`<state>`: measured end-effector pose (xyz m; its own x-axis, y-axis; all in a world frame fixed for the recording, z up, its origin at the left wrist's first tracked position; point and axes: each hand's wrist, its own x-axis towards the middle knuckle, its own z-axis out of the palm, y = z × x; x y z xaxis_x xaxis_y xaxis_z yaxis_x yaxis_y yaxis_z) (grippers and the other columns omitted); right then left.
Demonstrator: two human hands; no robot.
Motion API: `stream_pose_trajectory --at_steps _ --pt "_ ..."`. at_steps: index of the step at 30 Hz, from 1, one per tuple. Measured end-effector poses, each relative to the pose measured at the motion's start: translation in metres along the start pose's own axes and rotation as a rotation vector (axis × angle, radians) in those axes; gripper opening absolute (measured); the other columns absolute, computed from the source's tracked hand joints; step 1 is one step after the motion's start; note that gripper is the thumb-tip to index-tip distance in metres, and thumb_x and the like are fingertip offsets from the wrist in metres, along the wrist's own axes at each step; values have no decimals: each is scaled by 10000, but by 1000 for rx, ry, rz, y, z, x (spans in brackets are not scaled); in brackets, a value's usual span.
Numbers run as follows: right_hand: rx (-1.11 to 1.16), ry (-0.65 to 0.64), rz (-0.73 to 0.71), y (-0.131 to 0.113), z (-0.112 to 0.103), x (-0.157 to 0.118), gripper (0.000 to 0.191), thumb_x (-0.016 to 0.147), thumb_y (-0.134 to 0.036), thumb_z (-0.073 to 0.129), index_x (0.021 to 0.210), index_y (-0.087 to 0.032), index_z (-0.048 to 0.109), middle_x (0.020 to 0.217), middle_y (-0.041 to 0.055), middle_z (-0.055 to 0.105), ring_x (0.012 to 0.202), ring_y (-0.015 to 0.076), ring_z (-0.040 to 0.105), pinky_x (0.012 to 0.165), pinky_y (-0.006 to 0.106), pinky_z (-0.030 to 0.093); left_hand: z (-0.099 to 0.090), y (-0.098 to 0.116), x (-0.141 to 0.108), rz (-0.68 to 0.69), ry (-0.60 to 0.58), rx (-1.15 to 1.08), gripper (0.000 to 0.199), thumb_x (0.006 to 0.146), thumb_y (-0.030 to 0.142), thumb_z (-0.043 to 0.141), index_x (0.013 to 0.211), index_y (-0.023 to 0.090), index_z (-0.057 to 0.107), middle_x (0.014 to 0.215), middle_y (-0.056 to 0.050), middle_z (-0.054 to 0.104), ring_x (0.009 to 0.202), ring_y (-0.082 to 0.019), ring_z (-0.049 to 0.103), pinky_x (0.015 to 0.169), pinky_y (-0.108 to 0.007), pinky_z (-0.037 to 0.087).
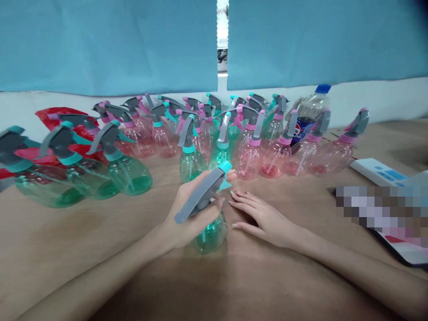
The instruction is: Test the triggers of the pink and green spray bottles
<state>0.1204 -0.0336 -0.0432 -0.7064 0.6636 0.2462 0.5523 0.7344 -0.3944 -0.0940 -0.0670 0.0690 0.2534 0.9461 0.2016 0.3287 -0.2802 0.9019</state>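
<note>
A clear green spray bottle (210,236) with a grey and teal trigger head stands upright in front of me. My left hand (183,231) is wrapped round it just below the head. The bottle's neck is hidden by the fingers. To the right, my right hand (269,219) lies on the table, palm down, with its fingers stretched out and holding nothing. Those fingertips point at the bottle but stay apart from it. Right behind my left hand are another green spray bottle (192,165) and a pink spray bottle (249,160).
Several pink and green spray bottles crowd the back of the brown table (83,254). Three green ones, including one spray bottle (130,176), stand at left near a red plastic bag (67,111). A soda bottle (306,120), a white device (379,171) and a blurred-out flat object (384,218) are at right.
</note>
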Motion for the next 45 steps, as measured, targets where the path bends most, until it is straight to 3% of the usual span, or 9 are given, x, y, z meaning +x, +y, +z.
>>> stream_pose_trajectory --at_steps 8,17,25,35,39,45 --pt "8 10 5 1 1 -1 556 951 -505 464 1373 -146 511 1460 114 477 1389 273 382 1142 509 335 2 0 3 77 -17 53 391 725 171 553 1113 171 602 819 -4 617 583 -99 503 584 -235 465" --pt "56 42 -7 1 2 -1 526 944 -479 495 1372 -175 519 1434 118 509 1374 285 406 1127 525 353 1 -2 4 117 -24 95 334 758 149 566 1091 176 585 1049 -54 655 679 -110 596 680 -242 529" --pt "52 22 -9 1 -1 0 535 949 -479 487 1388 -173 501 1443 107 502 1389 271 382 1144 498 335 0 -14 4 100 15 178 231 754 201 578 983 190 543 703 33 569 541 -98 529 513 -211 453" --pt "55 -2 5 1 -2 0 538 951 -479 482 1385 -162 503 1454 110 487 1397 269 368 1152 495 319 -1 -14 2 177 11 189 126 776 231 522 900 215 514 671 34 557 565 -122 536 544 -247 465" --pt "80 21 1 1 -1 0 523 946 -468 500 1387 -188 503 1441 104 505 1391 269 379 1147 503 325 0 -13 2 158 9 175 144 780 229 510 922 210 520 629 51 524 508 -105 477 517 -237 438" --pt "74 8 5 1 -1 0 533 952 -485 475 1378 -168 509 1450 115 492 1389 271 383 1146 509 327 0 -4 1 127 39 233 117 755 193 524 872 200 525 673 30 586 568 -117 541 554 -233 474"
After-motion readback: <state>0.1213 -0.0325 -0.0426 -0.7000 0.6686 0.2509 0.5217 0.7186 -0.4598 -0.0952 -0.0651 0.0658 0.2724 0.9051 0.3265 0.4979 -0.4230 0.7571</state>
